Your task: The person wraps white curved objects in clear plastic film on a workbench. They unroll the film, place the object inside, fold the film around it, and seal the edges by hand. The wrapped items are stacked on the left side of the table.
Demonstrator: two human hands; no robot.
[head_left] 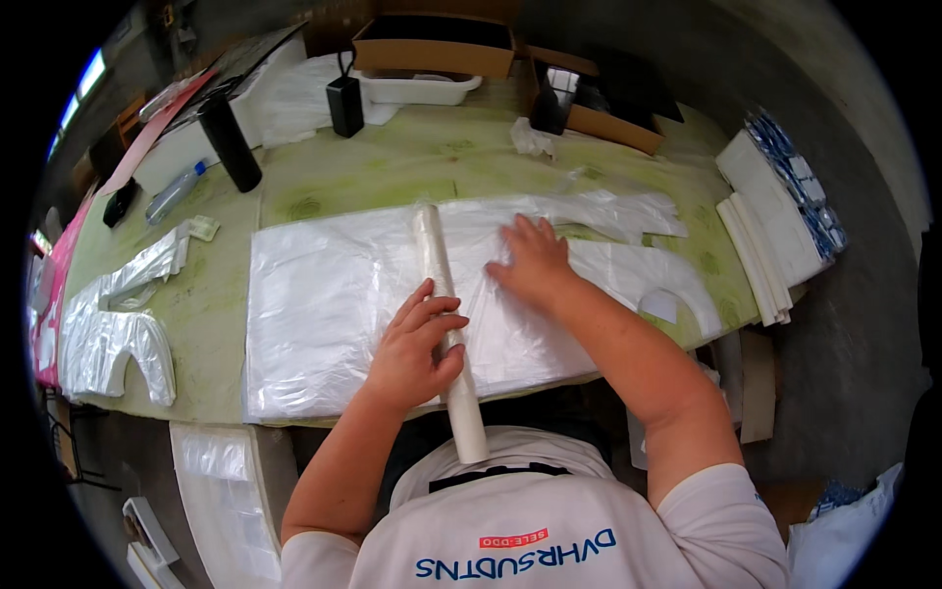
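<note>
A stack of thin, translucent white plastic sheets [314,324] lies flat in front of me, with curved, strap-like cut ends at the right. Across it rests a long pale tube [464,407], slightly slanted, its near end reaching past the table edge toward my waist. My left hand [417,344] is on the tube's middle, fingers and thumb curved over it. To the right of the tube, my right hand [535,257] is spread on the plastic with nothing held, its fingertips blurred. A small white piece [658,305] shows by the sheets' curved cut-out.
Folded plastic [118,344] lies at left, near a clear bottle [177,192] and a black cylinder [230,145]. A black box-shaped item with a loop [344,104], a white tray [417,91] and cardboard boxes [615,130] stand behind. White rolls [754,257] and blue-white packs [785,201] are at right.
</note>
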